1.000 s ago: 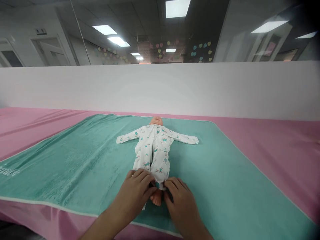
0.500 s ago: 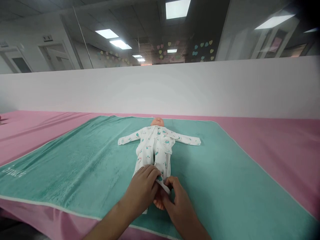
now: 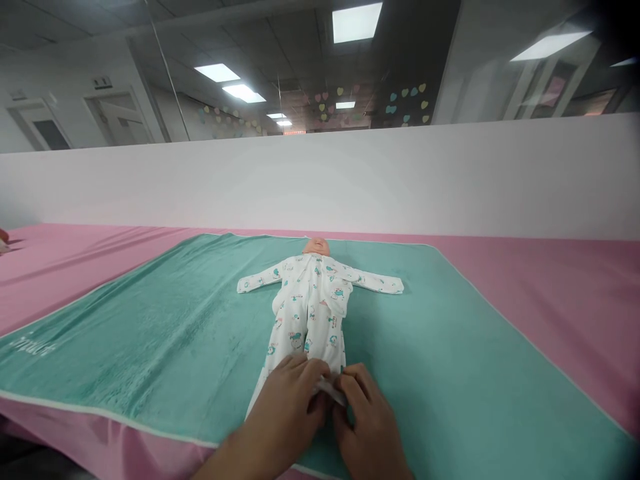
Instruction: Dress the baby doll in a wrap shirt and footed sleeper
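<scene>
A baby doll [image 3: 317, 247] lies on its back with its head at the far end and both arms spread out. It wears a white romper [image 3: 313, 300] printed with small teal and pink figures. Close to me, my left hand [image 3: 295, 403] pinches the cuff [image 3: 331, 390] of the leg on the right side. My right hand [image 3: 367, 413] grips that same cuff from the other side, fingers bent. The doll's foot there is hidden by the cloth and my hands. The other leg runs down beneath my left forearm, its end covered.
A teal blanket [image 3: 450, 347] with a pale edge lies under the doll on a pink cover [image 3: 560, 293]. Behind stands a low white wall [image 3: 320, 180] with glass above it. Part of another object [image 3: 4, 240] shows at the far left edge.
Both my hands have moved slightly toward me with the cuff. The leg cloth is drawn farther down, and the foot that showed before is out of sight. The gap between the legs looks narrower.
</scene>
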`<state>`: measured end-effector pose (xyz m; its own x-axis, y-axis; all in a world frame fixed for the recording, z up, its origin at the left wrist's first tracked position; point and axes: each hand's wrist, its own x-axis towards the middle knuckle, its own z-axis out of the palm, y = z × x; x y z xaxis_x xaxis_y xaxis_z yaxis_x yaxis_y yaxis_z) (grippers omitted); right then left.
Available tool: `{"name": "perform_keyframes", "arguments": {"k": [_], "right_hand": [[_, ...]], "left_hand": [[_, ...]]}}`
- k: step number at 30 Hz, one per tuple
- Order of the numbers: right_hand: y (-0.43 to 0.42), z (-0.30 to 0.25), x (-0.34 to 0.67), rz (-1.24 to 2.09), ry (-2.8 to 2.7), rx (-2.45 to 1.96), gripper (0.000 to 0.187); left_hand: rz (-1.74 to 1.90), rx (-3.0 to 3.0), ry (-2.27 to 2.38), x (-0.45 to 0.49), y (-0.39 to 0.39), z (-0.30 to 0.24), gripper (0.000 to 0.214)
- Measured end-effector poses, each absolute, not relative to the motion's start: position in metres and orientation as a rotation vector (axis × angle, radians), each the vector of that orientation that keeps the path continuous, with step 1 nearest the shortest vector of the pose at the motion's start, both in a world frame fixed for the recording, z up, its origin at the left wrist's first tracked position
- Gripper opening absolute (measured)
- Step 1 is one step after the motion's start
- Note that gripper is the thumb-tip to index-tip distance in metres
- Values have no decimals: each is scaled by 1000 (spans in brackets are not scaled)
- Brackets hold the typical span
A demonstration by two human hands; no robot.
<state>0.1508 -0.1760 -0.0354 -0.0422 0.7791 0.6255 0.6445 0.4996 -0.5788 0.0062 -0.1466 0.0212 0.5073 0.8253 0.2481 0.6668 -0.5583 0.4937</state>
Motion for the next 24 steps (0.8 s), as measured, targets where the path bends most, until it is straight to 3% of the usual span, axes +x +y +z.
{"name": "perform_keyframes", "arguments": {"k": [7,20,24], "right_hand": [[-178,-28,148,195,-1629,-1228,17],[-189,-47,158,32,-1939,-1171,17],[-197,-47,156,-70,-1998,-1062,17]], "left_hand": [[502,2769,1401,22,-145,16,25],[965,2866,1206,-17,-175,-7,26],[1066,2803,1150,-14,-179,-9,39]]}}
